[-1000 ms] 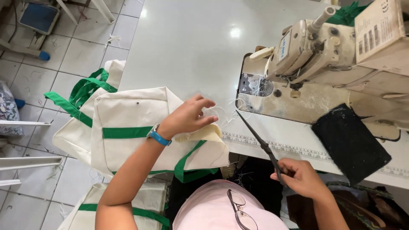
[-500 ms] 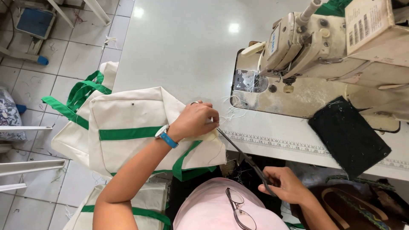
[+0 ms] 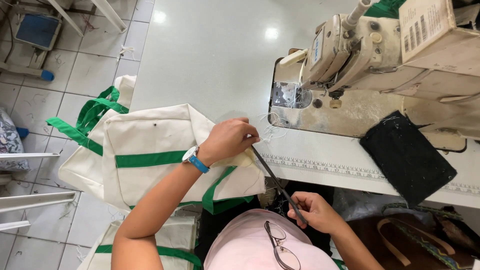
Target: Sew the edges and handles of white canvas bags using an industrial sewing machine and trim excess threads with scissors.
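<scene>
White table (image 3: pixel 210 60): scissors (image 3: pixel 277 182) now reach the bag (image 3: pixel 150 155) corner.

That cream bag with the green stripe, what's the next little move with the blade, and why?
Probably a short snip right at the bag's corner. The left hand pinches loose threads at the edge of the cream bag, and the right hand holds the thin blade with its tip already at that pinch.

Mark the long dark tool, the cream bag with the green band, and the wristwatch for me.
long dark tool (image 3: pixel 276 181), head view, middle of its shaft.
cream bag (image 3: pixel 150 132), head view, front panel above the green band.
wristwatch (image 3: pixel 190 155), head view, its face on the left wrist.
</scene>
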